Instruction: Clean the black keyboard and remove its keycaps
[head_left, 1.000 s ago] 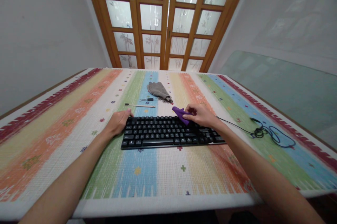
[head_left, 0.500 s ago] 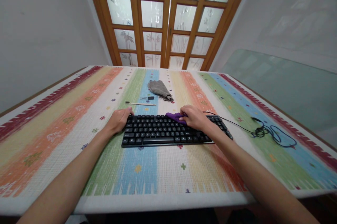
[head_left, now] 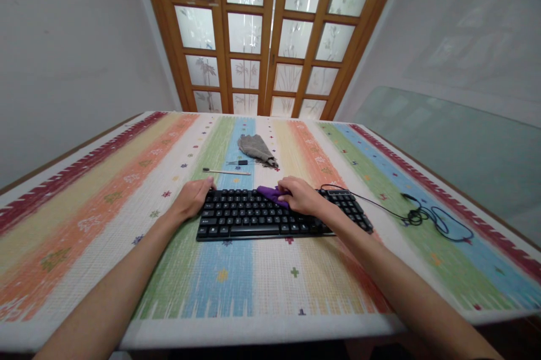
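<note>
A black keyboard (head_left: 245, 219) lies flat on the striped tablecloth in front of me. My left hand (head_left: 193, 196) grips its upper left corner, with the fingertips partly hidden behind the edge. In my right hand (head_left: 300, 196) a purple cloth (head_left: 273, 194) is pinched, pressed onto the upper rows of keys right of the middle. My right wrist and forearm cover part of the keys toward the number pad. The keyboard's black cable (head_left: 380, 202) runs off to the right from its back edge.
Beyond the keyboard lie a toothbrush (head_left: 226, 172), a small black-ended tool (head_left: 242, 163) and a crumpled grey cloth (head_left: 257, 149). The coiled cable (head_left: 416, 214) rests at the right. Behind the table (head_left: 274, 275) stand wooden glass-paned doors (head_left: 268, 67).
My right hand has slid left along the upper keys with the purple cloth. My left hand stays at the keyboard's corner. The view has tilted up slightly.
</note>
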Demonstrator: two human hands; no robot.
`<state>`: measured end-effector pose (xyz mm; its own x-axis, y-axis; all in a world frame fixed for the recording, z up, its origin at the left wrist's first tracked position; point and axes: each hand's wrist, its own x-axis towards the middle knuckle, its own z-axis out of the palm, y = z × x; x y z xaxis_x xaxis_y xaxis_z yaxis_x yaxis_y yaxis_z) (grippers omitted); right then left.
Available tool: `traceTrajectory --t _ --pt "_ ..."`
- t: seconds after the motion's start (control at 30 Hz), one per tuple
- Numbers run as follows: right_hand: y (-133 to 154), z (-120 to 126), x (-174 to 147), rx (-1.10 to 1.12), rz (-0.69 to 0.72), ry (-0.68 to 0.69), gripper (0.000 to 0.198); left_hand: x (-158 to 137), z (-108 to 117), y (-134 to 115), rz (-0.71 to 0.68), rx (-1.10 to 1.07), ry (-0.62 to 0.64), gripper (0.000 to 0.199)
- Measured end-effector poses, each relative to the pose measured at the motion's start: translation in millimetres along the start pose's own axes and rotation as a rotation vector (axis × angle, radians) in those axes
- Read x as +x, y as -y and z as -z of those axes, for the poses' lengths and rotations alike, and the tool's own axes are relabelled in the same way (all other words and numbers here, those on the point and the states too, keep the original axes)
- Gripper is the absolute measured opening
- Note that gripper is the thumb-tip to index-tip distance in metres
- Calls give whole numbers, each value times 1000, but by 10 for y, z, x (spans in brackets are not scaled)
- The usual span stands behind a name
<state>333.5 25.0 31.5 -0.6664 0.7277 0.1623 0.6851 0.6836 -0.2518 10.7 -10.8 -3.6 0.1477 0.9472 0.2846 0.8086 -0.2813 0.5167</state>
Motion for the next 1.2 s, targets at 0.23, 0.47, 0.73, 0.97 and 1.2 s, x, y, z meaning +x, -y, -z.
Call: traceTrajectory --t 0.23,0.47,0.73,0.97,1.2 --pt "44 -54 34 -144 -58 -10 3 3 8 -11 9 4 -1 65" --pt "55 -21 66 -221 -36 -44 6 -7 9 -10 -4 -6 -13 64" --pt "158 -8 182 11 32 -21 10 -6 3 -14 1 -9 -5 64" --pt "249 -164 232 -231 51 7 4 -6 13 -30 -3 14 0 62" --pt "256 -176 224 -301 36 -42 5 -3 4 -17 -7 14 0 64"
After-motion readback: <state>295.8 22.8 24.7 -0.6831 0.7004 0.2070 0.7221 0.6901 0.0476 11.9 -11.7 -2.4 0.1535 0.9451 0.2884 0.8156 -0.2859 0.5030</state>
